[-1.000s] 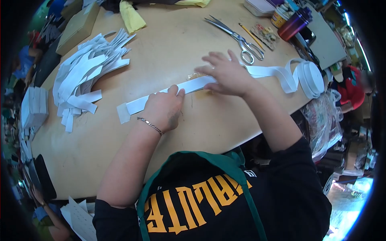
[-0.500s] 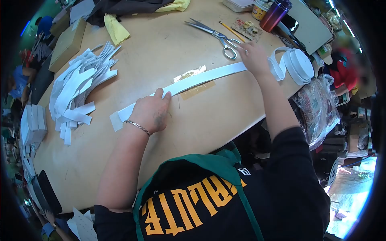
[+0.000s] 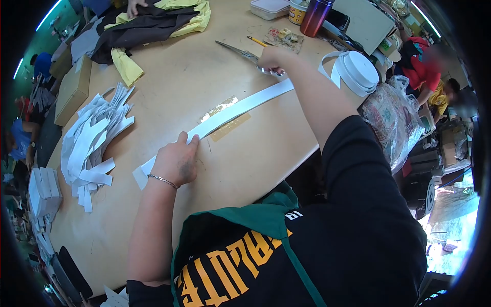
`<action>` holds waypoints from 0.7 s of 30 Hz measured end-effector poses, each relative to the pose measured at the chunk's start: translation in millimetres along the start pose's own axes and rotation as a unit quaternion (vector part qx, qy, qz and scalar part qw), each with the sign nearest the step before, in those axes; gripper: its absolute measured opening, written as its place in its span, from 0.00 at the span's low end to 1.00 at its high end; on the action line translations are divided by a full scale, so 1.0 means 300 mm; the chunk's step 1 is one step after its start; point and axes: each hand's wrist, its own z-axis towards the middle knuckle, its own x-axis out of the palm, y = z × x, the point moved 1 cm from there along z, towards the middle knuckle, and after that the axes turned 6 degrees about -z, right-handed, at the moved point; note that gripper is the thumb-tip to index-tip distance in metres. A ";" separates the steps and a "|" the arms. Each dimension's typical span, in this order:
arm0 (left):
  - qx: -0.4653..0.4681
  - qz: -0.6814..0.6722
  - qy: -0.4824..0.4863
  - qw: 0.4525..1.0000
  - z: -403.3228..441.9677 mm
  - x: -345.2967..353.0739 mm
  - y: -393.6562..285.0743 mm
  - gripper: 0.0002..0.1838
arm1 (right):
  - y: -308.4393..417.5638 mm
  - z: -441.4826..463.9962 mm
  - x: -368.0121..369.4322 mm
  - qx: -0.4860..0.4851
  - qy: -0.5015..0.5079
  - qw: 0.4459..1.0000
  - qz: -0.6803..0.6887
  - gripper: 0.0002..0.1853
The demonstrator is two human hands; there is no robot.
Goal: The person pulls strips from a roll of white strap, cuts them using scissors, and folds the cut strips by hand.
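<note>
A white flat band (image 3: 244,106) stretches across the table from my left hand toward my right forearm. My left hand (image 3: 175,161) presses its near end to the tabletop, fingers closed on it, thumb and index tips showing. Metal scissors (image 3: 236,49) lie beyond the band, blades pointing left. My right hand (image 3: 276,59) is closed round their handles, which its fingers mostly hide. Right of it sits a roll of the same white band (image 3: 359,73), with a loop coming off. Gold tape (image 3: 219,108) and tan tape (image 3: 230,127) are stuck on the table beside the band.
A heap of cut white strips (image 3: 95,138) lies at the left. Dark and yellow cloth (image 3: 148,30) is at the back, with another person's hand (image 3: 136,7) on it. A pencil (image 3: 257,40), purple bottle (image 3: 316,18) and plastic tub (image 3: 270,8) stand or lie farther off.
My right hand has gone from the far end of the band to the scissors' handles and closed on them. My left hand stays on the band. The whole view has shifted.
</note>
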 end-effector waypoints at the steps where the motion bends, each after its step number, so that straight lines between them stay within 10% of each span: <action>1: -0.004 -0.001 -0.001 1.000 -0.001 -0.001 0.002 0.32 | -0.089 0.131 0.013 -0.030 -0.003 0.987 0.158 0.07; 7: -0.007 -0.016 0.009 1.000 -0.011 -0.010 0.004 0.31 | -0.100 -0.232 0.065 -0.228 -0.011 0.818 0.527 0.06; 9: -0.020 -0.024 0.025 0.999 -0.008 -0.016 -0.001 0.31 | -0.059 -0.525 0.103 -0.220 -0.129 0.932 0.256 0.17; 11: -0.024 -0.024 0.036 0.999 -0.004 -0.022 -0.003 0.31 | -0.137 -0.678 0.262 -0.274 -0.047 0.872 0.403 0.32; 14: -0.024 -0.017 0.046 0.999 -0.004 -0.023 -0.005 0.31 | -0.159 -0.877 0.405 -0.103 0.206 0.842 0.489 0.30; 21: -0.021 -0.008 0.050 0.999 0.004 -0.023 -0.002 0.32 | -0.094 -0.911 0.549 -0.099 0.275 0.887 0.358 0.27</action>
